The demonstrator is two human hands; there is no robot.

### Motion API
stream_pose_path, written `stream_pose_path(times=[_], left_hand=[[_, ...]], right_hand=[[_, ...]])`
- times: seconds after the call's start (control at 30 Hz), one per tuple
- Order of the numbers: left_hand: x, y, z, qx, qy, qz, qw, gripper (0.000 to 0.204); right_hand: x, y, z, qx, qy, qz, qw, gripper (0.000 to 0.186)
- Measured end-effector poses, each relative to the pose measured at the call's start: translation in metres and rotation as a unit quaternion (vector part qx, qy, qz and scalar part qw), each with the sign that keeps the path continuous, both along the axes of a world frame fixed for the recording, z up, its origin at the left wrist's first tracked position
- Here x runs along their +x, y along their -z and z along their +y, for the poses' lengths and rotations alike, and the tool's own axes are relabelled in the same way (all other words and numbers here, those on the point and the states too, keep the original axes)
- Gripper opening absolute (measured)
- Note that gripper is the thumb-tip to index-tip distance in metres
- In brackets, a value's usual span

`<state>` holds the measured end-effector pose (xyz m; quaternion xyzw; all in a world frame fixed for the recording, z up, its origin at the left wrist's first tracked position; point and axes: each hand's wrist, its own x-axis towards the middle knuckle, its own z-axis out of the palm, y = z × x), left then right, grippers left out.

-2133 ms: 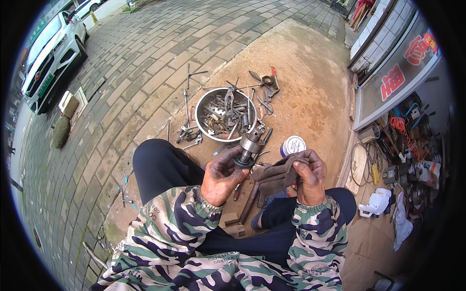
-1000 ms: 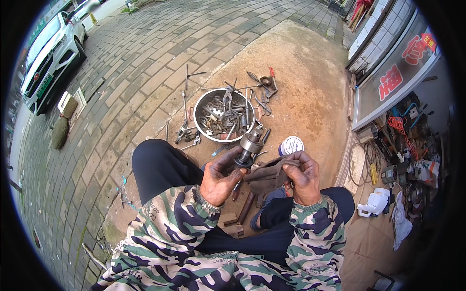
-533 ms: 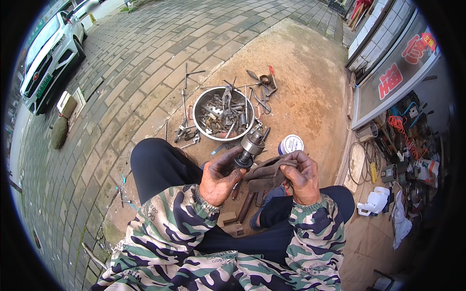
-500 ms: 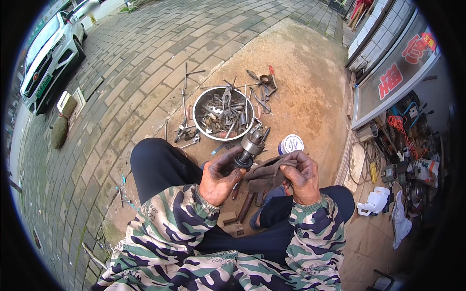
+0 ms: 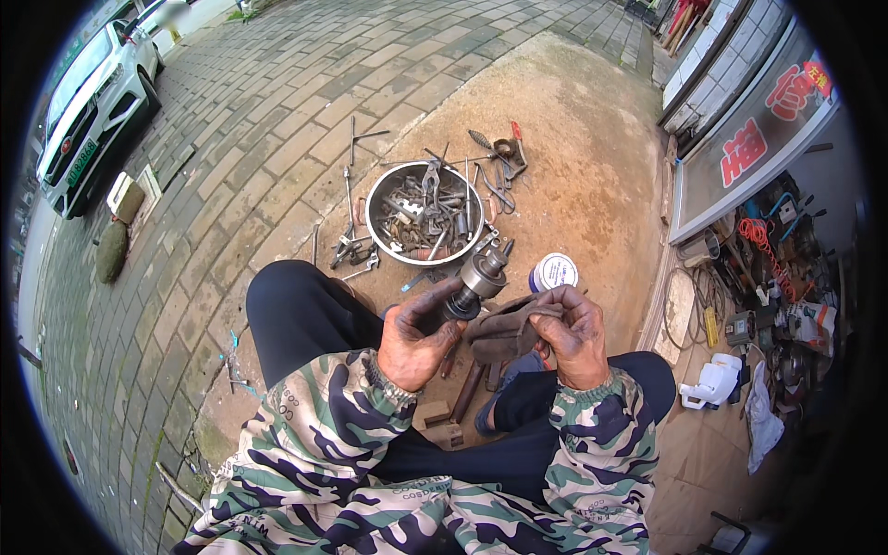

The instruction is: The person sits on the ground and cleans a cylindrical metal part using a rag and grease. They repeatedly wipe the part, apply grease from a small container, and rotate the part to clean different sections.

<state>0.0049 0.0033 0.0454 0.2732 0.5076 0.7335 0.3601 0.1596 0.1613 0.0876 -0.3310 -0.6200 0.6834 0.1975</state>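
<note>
My left hand [image 5: 415, 338] is closed round the dark lower end of a metal shaft part [image 5: 483, 276]. A shiny cylindrical collar sits on this part, and its thin tip points up and to the right. My right hand [image 5: 571, 333] pinches a dirty brown rag [image 5: 504, 335], which hangs toward the left just beside the metal part. Both hands are smeared with black grease. Beyond them stands a round metal basin [image 5: 374, 215] full of loose tools and metal pieces. Right of the basin is a round tub with a white lid [image 5: 558, 272].
Pliers [image 5: 501, 190] and other tools lie around the basin. Below my hands are a hammer-like handle [image 5: 468, 392] and wooden blocks [image 5: 444, 435]. At right, a white jug [image 5: 712, 381] stands by a cluttered doorway. A white car [image 5: 97, 102] is parked far left.
The rag has shifted slightly in my right hand, its loose end bunching a little differently near the metal part. My left hand keeps its hold almost unmoved.
</note>
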Motion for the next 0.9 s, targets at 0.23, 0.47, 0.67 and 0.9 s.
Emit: stream_pose_path(times=[0.23, 0.47, 0.67, 0.9], left_hand=[[0.001, 0.003, -0.001, -0.014, -0.021, 0.078, 0.997, 0.045], [0.002, -0.006, 0.0, -0.059, -0.051, 0.076, 0.994, 0.048], [0.001, 0.0, 0.001, -0.087, -0.063, 0.167, 0.98, 0.046], [0.0, -0.009, 0.001, -0.101, -0.089, 0.295, 0.946, 0.051]], right_hand=[[0.0, -0.003, -0.002, -0.005, -0.003, -0.003, 1.0, 0.015], [0.0, -0.002, -0.001, 0.002, -0.01, -0.007, 1.0, 0.017], [0.0, -0.002, -0.002, -0.001, -0.013, -0.012, 1.0, 0.017], [0.0, -0.003, -0.002, -0.015, -0.032, 0.002, 0.999, 0.017]])
